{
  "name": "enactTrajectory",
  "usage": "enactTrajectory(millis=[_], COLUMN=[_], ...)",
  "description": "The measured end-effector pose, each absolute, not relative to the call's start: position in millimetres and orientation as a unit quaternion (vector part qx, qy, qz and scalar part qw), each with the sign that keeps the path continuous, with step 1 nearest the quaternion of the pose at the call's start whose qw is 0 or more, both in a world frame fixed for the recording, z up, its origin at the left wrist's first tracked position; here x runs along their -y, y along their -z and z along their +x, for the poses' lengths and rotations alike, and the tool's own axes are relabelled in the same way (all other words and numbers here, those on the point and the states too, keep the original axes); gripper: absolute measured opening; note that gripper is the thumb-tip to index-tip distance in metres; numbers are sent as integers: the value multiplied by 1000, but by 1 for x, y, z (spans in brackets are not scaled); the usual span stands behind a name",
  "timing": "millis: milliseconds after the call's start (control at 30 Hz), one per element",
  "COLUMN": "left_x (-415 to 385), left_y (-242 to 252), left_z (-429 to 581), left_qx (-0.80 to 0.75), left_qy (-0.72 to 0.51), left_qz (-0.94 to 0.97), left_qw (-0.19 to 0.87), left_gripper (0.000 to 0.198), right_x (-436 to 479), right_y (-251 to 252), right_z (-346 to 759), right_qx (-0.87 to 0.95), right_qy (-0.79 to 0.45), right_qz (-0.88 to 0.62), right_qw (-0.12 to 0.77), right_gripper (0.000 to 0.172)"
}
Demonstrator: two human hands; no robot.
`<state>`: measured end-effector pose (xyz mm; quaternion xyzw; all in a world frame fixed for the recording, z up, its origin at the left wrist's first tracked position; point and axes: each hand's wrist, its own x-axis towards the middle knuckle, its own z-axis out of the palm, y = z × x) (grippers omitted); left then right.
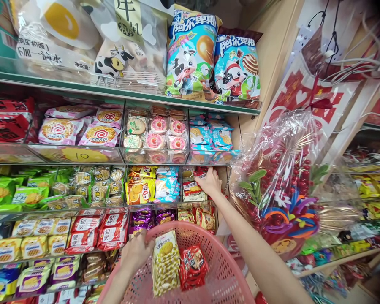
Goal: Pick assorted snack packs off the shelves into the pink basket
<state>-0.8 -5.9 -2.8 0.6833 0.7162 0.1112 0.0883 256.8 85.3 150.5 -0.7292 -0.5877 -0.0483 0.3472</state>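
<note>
Here: right hand (210,182) reaches into clear acrylic shelf bin (221,202) at shelf's right end, fingers curled on small red snack packet (202,172). Left hand (136,252) grips rim of pink plastic mesh basket (221,270), fingers closed; yellow biscuit pack (165,261) and red snack pack (193,267) lie inside.

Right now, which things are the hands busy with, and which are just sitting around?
In use:
- right hand reaching into the red snack packets in the shelf bin
- left hand gripping the pink basket
- yellow packets and red packets in the basket

Just sitting around:
- cow candy bags on the top shelf
- wrapped flower bouquet
- green packets
</note>
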Motion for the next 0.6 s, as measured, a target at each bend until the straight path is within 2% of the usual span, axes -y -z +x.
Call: enactTrajectory(millis=[133, 300, 533, 600], left_x=[6, 8, 13, 13], left_y=[2, 0, -3, -4], left_z=[1, 0, -4, -3], left_qx=[-716, -720, -725, -727], left_qy=[-110, -104, -113, -111], left_qz=[684, 679, 672, 670], left_qw=[84, 96, 100, 100], left_gripper=[39, 46, 48, 48], right_x=[-80, -81, -83, -86], right_y=[-155, -154, -149, -148], right_z=[239, 213, 213, 225], right_qx=[606, 611, 598, 605], right_qy=[26, 21, 38, 48], right_qz=[-724, -735, -745, -742], right_qw=[329, 292, 293, 284], right_gripper=[64, 70, 67, 61])
